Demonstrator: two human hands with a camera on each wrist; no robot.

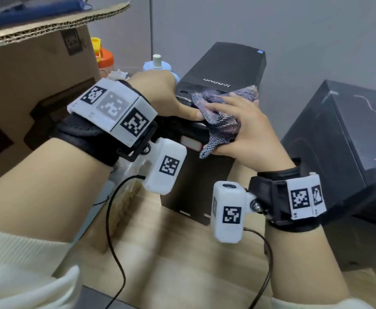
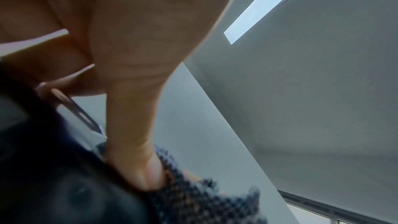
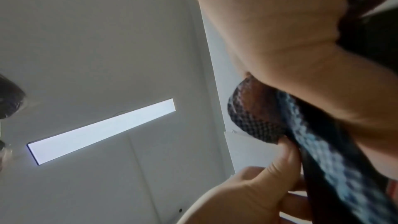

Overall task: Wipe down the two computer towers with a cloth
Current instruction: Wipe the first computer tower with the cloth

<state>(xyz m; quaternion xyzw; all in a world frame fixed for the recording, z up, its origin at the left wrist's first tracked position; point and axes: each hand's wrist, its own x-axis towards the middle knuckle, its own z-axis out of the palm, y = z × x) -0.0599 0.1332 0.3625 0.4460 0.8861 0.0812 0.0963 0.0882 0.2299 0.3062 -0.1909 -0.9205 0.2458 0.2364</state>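
Checked cloth (image 1: 219,121), bunched, draped over the near top edge of the Lenovo tower (image 1: 222,65), one corner hanging down the tower's near face. Pressed there by the right hand (image 1: 247,132): fingers spread and nearly straight across the fabric, palm down on it, thumb side towards the hanging corner. Right grip flat and pressing, not clenched. In the right wrist view, cloth (image 3: 258,117) tucked under the palm (image 3: 290,40).

Left hand (image 1: 160,94) laid on the tower's top at its left edge, thumb stretched straight along the near rim, tip touching the cloth; the other fingers hidden beyond the back of the hand, so cannot tell how far curled. In the left wrist view, thumb (image 2: 133,125) extended and resting against the dark casing (image 2: 53,185), cloth (image 2: 204,202) just beyond the tip. Nothing gripped by the left.

Towers: two. Lenovo tower upright on the wooden bench (image 1: 182,259); second black tower (image 1: 343,139) to the right of it, near but apart, untouched by either hand.

Cloths: one. Hands: two, each with a marker-covered wrist unit.

Further out: one cardboard box (image 1: 33,70) at left, one orange-capped bottle (image 1: 103,59) and one pale blue bottle (image 1: 158,64) behind the left hand. Ceiling light panel (image 3: 101,130) in both wrist views.
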